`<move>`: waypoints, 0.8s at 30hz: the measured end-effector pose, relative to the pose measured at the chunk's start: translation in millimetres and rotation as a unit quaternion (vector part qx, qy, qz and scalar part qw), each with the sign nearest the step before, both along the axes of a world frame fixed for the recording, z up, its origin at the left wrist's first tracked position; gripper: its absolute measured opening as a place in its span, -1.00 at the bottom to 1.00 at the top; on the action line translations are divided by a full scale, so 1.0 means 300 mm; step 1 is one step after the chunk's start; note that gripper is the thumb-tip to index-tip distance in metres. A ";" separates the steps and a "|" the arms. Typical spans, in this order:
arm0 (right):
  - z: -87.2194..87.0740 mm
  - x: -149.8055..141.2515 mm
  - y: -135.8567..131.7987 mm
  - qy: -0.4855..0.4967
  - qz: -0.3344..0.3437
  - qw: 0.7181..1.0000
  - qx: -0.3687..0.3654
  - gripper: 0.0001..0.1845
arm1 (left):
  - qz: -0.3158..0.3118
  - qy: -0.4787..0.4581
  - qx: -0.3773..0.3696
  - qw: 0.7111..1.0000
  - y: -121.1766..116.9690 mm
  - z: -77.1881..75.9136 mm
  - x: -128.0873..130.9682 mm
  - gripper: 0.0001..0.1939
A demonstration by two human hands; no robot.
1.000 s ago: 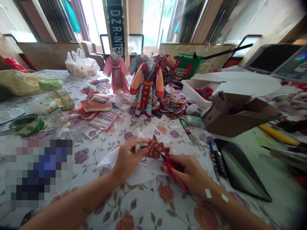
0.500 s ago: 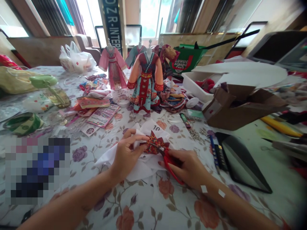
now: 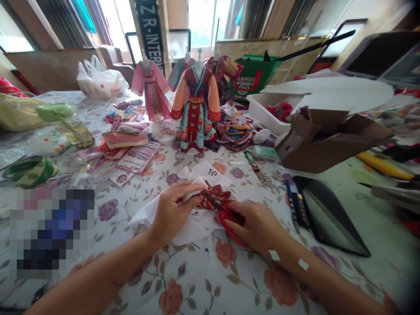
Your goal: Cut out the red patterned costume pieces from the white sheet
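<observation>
Red-handled scissors are in my right hand, their dark blades pointing up and left over a red patterned fabric piece with pointed, petal-like edges. My left hand pinches the left side of that fabric between thumb and fingers, close to the blade tips. White cloth lies bunched under the fabric and both hands. A white part marked "10" shows just beyond. The blades partly cover the fabric, so whether they are cutting into it is hard to see.
Miniature robes on stands, one red and orange and one pink, stand ahead. A cardboard box and a black tablet are on the right. Green tape and a pink card lie left on the flowered tablecloth.
The scissor handles have come closer together as my right fingers closed. The blades now lie further over the red fabric. The whole view has shifted slightly.
</observation>
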State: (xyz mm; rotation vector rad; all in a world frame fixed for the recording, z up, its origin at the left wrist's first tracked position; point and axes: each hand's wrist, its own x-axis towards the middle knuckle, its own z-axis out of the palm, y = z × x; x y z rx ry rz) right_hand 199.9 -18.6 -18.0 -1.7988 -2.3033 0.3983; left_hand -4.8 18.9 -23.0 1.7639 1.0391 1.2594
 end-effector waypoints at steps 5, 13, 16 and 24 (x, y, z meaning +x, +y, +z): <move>0.034 0.010 0.002 -0.016 -0.024 0.999 -0.029 -0.76 | -0.030 -0.019 -0.063 0.997 0.010 -0.014 0.000 -0.83; 0.051 0.012 -0.009 0.227 -0.022 0.969 -0.095 -0.62 | -0.036 -0.029 -0.106 0.993 0.008 -0.005 0.000 -0.80; 0.044 0.003 -0.018 0.261 -0.009 0.961 -0.093 -0.61 | -0.056 -0.066 -0.148 0.985 0.002 -0.001 0.002 -0.79; 0.045 -0.003 -0.014 0.264 -0.027 0.959 -0.102 -0.61 | -0.084 -0.109 -0.226 0.964 0.003 -0.004 0.001 -0.78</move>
